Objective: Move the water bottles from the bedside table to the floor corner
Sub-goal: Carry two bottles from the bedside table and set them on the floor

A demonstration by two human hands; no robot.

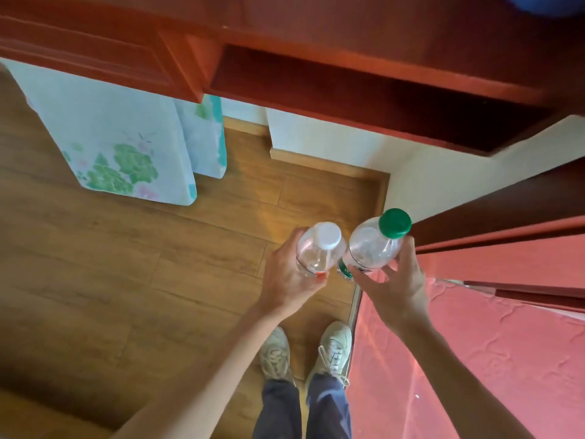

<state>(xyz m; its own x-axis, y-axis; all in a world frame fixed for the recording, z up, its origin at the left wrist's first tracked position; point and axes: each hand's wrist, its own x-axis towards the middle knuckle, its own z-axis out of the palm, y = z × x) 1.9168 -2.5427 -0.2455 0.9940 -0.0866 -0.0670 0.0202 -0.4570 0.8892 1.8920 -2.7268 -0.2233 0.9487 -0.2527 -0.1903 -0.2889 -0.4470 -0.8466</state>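
The left hand [286, 277] clasps an upright white-capped clear plastic bottle [319, 251]; the right hand [392, 283] clasps a green-capped one [376, 245]. The wooden floor's corner [376, 182] lies ahead below, nearer the right hand.

The clear bottle with the white cap [319, 248] carries a red mark low on its side; the clear bottle with the green cap [376, 245], just right of it, has a green and white label. Beyond them lies brown wood-plank floor [126, 248]; left of the bottles stand pale blue cushions [120, 144] printed with green and pink flowers; the furniture [348, 58] is reddish-brown; the bedspread [490, 359] is pink; the sneakers [332, 346] are off-white, the trousers [329, 407] navy.
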